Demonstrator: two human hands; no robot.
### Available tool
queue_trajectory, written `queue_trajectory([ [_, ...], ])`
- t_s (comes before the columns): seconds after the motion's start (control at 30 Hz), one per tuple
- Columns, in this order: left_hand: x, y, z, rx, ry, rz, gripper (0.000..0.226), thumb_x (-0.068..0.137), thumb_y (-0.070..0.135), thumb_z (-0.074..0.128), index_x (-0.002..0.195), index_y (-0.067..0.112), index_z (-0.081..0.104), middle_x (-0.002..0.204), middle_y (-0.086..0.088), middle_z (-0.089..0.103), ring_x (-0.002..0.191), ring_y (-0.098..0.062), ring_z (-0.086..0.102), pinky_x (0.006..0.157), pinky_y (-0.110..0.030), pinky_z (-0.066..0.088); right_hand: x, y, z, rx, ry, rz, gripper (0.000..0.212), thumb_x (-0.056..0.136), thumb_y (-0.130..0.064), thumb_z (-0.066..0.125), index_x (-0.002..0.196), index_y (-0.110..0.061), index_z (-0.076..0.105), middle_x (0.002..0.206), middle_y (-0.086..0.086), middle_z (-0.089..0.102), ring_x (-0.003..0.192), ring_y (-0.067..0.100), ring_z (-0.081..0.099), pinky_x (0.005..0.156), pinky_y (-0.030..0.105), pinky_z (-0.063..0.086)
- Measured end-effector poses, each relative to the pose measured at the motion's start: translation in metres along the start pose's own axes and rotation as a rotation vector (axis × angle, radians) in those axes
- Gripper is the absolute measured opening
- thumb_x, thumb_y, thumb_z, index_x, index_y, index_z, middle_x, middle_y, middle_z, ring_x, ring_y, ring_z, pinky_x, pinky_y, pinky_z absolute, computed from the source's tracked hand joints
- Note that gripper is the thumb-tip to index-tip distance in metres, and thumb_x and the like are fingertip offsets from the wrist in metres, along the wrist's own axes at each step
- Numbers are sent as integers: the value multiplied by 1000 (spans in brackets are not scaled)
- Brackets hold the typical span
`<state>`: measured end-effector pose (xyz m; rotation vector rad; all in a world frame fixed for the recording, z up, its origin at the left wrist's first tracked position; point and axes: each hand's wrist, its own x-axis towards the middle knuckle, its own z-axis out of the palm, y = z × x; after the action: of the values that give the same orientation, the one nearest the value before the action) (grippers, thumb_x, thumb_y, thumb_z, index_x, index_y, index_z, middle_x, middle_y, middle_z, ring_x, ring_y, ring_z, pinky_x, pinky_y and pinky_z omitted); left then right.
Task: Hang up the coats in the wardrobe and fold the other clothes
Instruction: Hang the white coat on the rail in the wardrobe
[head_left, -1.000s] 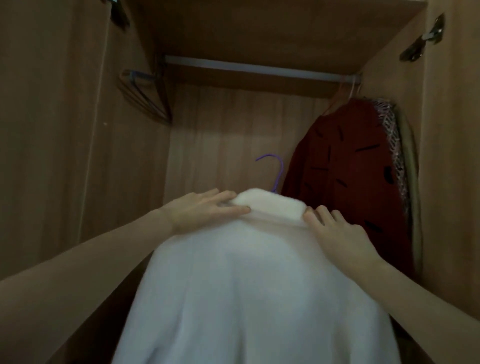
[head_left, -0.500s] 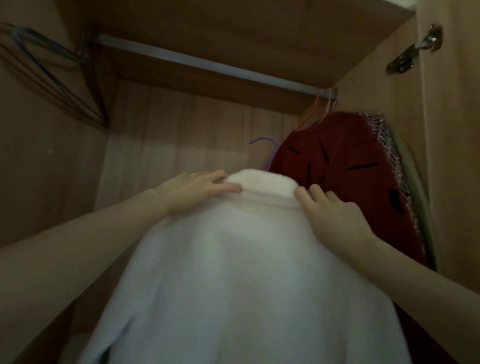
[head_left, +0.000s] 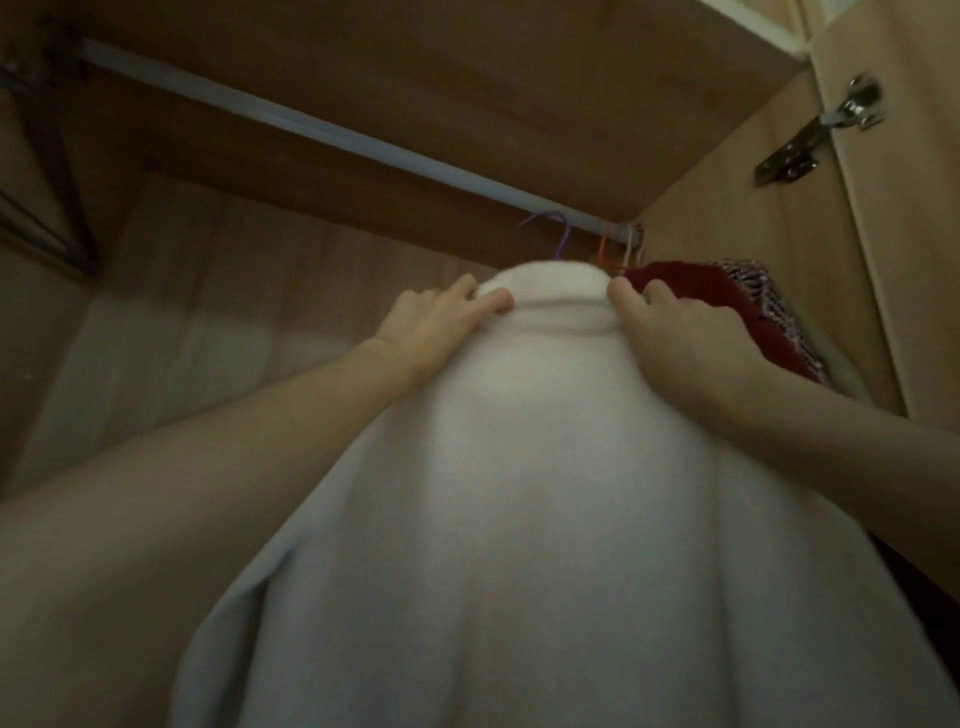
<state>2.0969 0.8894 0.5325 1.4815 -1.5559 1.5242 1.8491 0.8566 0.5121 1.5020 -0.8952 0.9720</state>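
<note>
A white fleecy coat (head_left: 545, 493) fills the lower middle of the view, its back toward me. It sits on a purple hanger (head_left: 558, 231) whose hook is up at the metal wardrobe rail (head_left: 332, 132). My left hand (head_left: 441, 322) grips the left side of the collar and shoulder. My right hand (head_left: 680, 332) grips the right side of the collar. The hanger's body is hidden under the coat.
A dark red garment (head_left: 727, 306) and a patterned one (head_left: 769, 296) hang at the rail's right end, touching my right hand. Empty dark hangers (head_left: 36, 208) hang at the far left. The open wardrobe door with its metal hinge (head_left: 826, 130) is on the right.
Both hands have lifted the white coat up toward the rail. The purple hook now sits at the rail, right beside the red garment's hanger. My view has tilted upward.
</note>
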Motion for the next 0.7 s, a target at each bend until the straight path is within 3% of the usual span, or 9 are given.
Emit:
queue_trajectory([
  [0.1,25,5,18,42,65,-86,58,95,7,41,140,40,25,122,-7,47,95,-33,60,65,-37,36,32,11,10,10,7,18,34,96,-9,35,130,-14,30,111,19,50,88,43,61,61,42,39],
  [0.17,39,12,35,-20,36,-193,64,94,14,46,146,39,18,128,-7,48,106,-33,57,72,-38,38,56,19,21,-22,8,41,31,97,-10,34,128,-12,33,113,22,51,92,45,60,64,42,35],
  [0.23,50,20,59,-200,-73,-298,70,91,27,49,151,37,13,142,-6,40,124,-35,47,89,-45,41,79,26,33,-55,13,59,27,98,-10,33,124,-10,37,113,22,53,95,44,60,66,42,34],
  [0.33,59,35,97,-458,-180,-305,78,82,54,31,154,32,10,161,-6,16,144,-34,24,114,-49,26,104,35,45,-82,31,95,24,98,-9,32,120,-9,42,114,21,56,100,42,60,68,40,33],
  [0.5,60,70,145,-667,-230,-232,62,100,54,23,155,34,2,164,2,1,149,-29,13,119,-46,17,137,48,61,-142,6,151,28,100,-11,30,120,-10,49,120,19,57,108,38,59,72,37,31],
  [0.7,59,105,209,-810,-354,-182,62,97,62,8,151,40,-11,163,5,-10,150,-23,-5,120,-49,7,139,43,95,-191,-38,121,33,102,-14,30,127,-14,51,124,10,59,109,32,60,73,35,31],
])
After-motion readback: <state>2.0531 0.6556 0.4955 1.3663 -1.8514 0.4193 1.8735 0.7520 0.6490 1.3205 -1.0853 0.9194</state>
